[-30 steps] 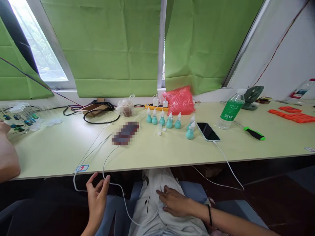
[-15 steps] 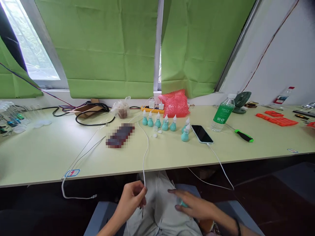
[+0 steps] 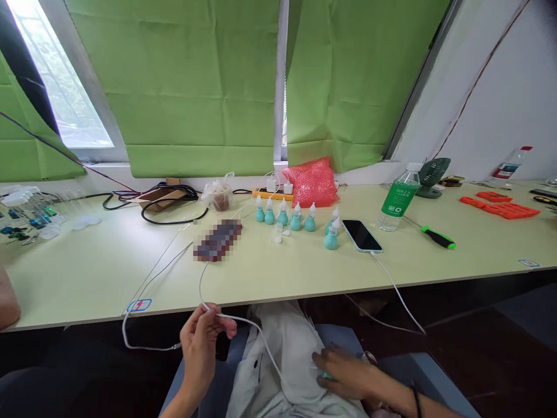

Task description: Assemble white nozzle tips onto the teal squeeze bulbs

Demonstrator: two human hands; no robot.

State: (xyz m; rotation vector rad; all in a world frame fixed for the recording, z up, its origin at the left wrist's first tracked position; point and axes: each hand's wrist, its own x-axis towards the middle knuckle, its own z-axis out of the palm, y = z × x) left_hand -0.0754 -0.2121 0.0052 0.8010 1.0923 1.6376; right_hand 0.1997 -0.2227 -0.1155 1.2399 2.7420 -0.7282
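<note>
Above my lap, my left hand (image 3: 203, 337) pinches a white cable (image 3: 261, 330) between thumb and fingers. From there the cable runs up to a blurred dark red, phone-like object (image 3: 217, 240) on the table and down across my trousers. My right hand (image 3: 343, 368) is low over my thigh, its fingers curled around a small teal squeeze bulb (image 3: 327, 376), mostly hidden by them. Several more teal bulbs with pointed whitish tips (image 3: 310, 220) stand on the table (image 3: 261, 278), a few small clear caps (image 3: 278, 238) lying near them.
A charging phone (image 3: 362, 235), a green-labelled water bottle (image 3: 397, 200) and a screwdriver (image 3: 438, 238) are right of the bulbs. Behind stand a red bubble-wrap pouch (image 3: 312, 183) and a power strip (image 3: 278, 195). Another white cable (image 3: 150, 348) hangs over the front edge.
My left hand has moved left, dragging the white cable off its line beside the bulbs. My right hand has shifted slightly right. Part of another person's arm has appeared at the left edge.
</note>
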